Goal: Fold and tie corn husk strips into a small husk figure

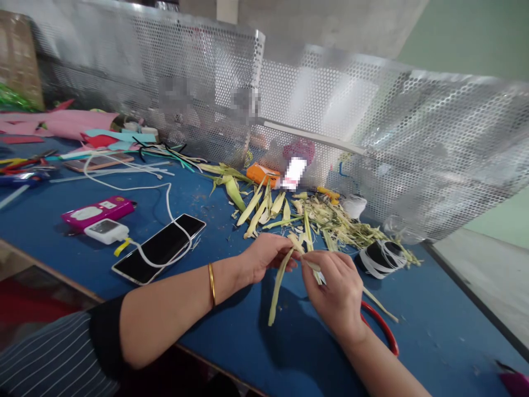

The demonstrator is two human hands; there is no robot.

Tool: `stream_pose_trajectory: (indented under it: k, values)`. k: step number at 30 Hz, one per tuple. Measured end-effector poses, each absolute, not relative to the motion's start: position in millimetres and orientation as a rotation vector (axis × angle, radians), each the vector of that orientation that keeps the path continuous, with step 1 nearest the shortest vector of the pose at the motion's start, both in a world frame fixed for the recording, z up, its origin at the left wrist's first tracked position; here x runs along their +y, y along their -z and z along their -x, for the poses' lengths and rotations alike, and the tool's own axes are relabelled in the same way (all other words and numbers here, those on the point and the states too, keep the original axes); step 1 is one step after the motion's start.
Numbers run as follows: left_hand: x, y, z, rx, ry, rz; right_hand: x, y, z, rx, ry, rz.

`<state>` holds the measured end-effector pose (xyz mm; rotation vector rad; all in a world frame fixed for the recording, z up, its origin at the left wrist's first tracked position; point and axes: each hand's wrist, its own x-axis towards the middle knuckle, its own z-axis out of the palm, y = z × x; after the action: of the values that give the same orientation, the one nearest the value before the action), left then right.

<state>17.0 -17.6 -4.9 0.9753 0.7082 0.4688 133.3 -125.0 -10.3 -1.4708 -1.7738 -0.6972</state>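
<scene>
Pale yellow-green strips that look like corn husk (pixel 280 286) are held between my two hands above the blue table. My left hand (pixel 268 253), a gold bangle on its wrist, is closed with thumb and fingers pinching the bunch where the strips meet. On the other side my right hand (pixel 334 286) is closed, fingertips pinching the same husk strips close to the left fingertips. One long strip hangs down between the hands. A red curved handle (pixel 384 325) lies partly hidden beneath my right wrist.
Loose husk leaves (pixel 252 212) and a heap of shreds (pixel 343 220) lie beyond my hands. A black spool with white ribbon (pixel 382 258) stands right. Left are a phone (pixel 161 248), a magenta power bank (pixel 99 212) and a white cable (pixel 168 198). Perforated metal sheet (pixel 198 82) borders the back.
</scene>
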Motion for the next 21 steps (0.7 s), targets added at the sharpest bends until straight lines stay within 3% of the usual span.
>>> stream_pose_trajectory:
  k: [21]
  values:
    - [-12.2, 8.9, -16.6, 0.654, -0.493, -0.966, -124.8, 7.6, -135.2, -1.933, 0.591, 1.454]
